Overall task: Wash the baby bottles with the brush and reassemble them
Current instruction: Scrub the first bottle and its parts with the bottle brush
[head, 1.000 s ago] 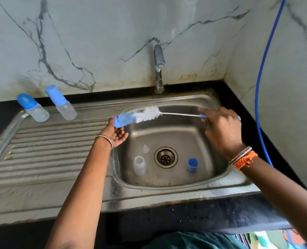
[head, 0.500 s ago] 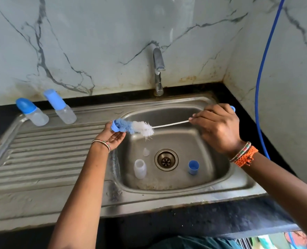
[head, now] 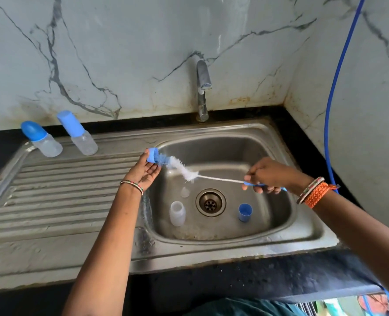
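Bottle collar [head: 153,155] is sitting over the sink's [head: 280,233] left edge, pinched in my left hand [head: 143,172] while my right hand [head: 272,174] is gripping the brush [head: 184,169]. I'm holding it lightly, so a hard scrub could be knocking it down toward the drain [head: 210,202].

The sink [head: 303,224] is brushed steel, dull and stained, with a ribbed draining board [head: 63,190] at 9 o'clock. The tap [head: 203,87] at 12 o'clock is shiny chrome. The wall [head: 120,53] is glossy, marble-looking. The brush [head: 184,169] has soft white bristles. The bottles [head: 49,144] at 10 o'clock are cloudy clear plastic with smooth blue caps.
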